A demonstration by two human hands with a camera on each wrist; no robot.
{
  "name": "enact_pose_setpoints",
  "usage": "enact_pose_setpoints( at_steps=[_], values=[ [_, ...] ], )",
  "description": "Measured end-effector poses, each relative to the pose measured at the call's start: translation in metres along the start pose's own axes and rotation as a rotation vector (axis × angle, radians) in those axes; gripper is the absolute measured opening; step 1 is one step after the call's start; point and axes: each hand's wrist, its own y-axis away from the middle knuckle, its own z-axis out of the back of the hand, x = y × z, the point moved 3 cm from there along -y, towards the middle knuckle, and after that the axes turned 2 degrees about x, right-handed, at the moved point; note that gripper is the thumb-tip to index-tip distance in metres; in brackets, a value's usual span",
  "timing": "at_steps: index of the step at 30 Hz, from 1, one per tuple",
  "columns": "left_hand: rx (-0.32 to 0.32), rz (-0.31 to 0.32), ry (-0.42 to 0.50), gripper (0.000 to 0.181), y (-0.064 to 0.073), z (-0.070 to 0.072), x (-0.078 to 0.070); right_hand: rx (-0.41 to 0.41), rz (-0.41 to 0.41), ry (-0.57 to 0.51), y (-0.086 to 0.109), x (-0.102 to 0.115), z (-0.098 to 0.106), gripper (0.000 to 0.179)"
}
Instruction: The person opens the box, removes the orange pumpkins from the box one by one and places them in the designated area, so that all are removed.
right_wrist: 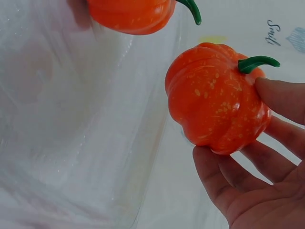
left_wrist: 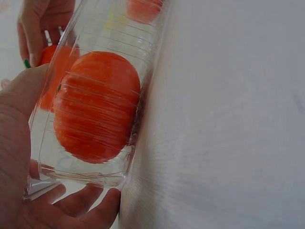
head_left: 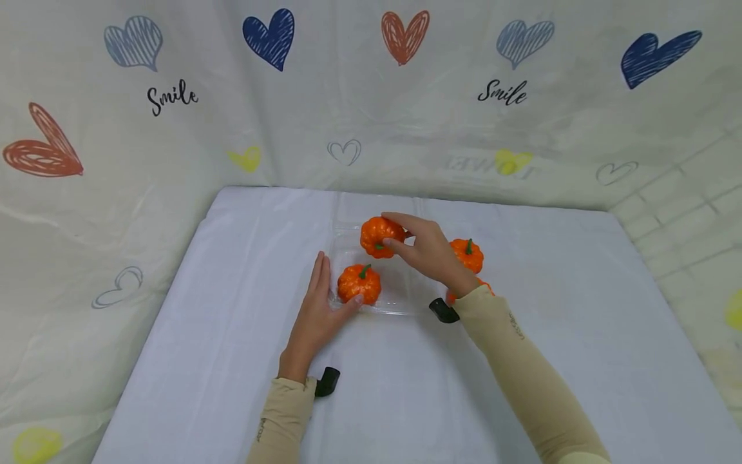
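My right hand (head_left: 428,250) grips a small orange toy pumpkin (head_left: 373,233) between thumb and fingers, over the back part of a clear plastic box (head_left: 400,304). In the right wrist view the held pumpkin (right_wrist: 212,102) shows its curved green stem, with fingertips on its underside. A second pumpkin (head_left: 355,288) sits in the box's front left corner, stem up. My left hand (head_left: 315,319) holds that corner, fingers along the left side and thumb at the front rim. Through the ribbed wall, the left wrist view shows the corner pumpkin (left_wrist: 97,109) close.
To the right of the box stand two more pumpkins, one (head_left: 471,256) behind my right wrist and another (head_left: 487,285) mostly hidden by it. A white cloth (head_left: 232,290) covers the table. Behind it hangs a pale sheet (head_left: 324,84) printed with hearts.
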Motion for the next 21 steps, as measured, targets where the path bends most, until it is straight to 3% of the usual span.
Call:
enact_pose_setpoints(
  at_steps=[21],
  values=[
    [-0.006,-0.003,0.006,0.112,-0.001,-0.001,-0.001,-0.125,-0.079,-0.052,0.03,-0.013,0.028,0.052]
  ],
)
